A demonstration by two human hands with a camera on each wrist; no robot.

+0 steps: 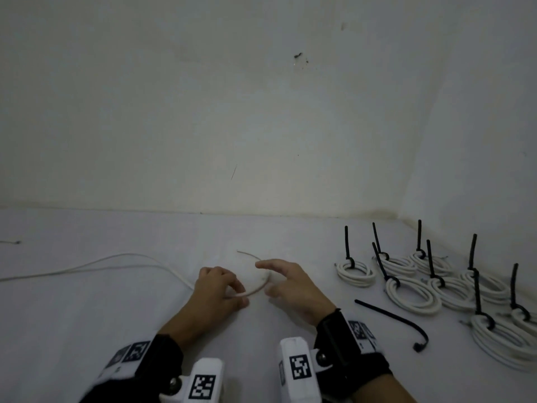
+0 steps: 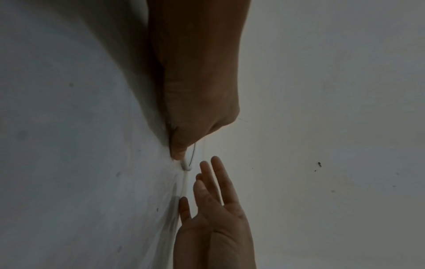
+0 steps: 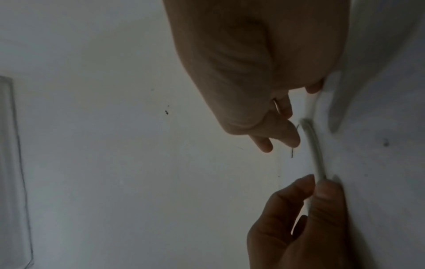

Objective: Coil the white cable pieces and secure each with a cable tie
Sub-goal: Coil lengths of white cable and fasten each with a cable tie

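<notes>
A long white cable (image 1: 87, 264) trails in from the left across the white table and bends into a small loop between my hands. My left hand (image 1: 242, 295) pinches the cable at the near side of the loop; the right wrist view shows its thumb and finger closed on the cable (image 3: 315, 151). My right hand (image 1: 263, 279) hovers just right of the loop with spread, relaxed fingers (image 2: 216, 174) and holds nothing. The cable's bare wire end (image 1: 247, 253) sticks out beyond the loop. A loose black cable tie (image 1: 392, 318) lies to the right of my right wrist.
Several coiled white cables (image 1: 356, 273), each bound with an upright black tie, are grouped at the right near the wall corner. A plain wall (image 1: 261, 112) rises behind the table. A small wire scrap (image 1: 13, 242) lies at the far left.
</notes>
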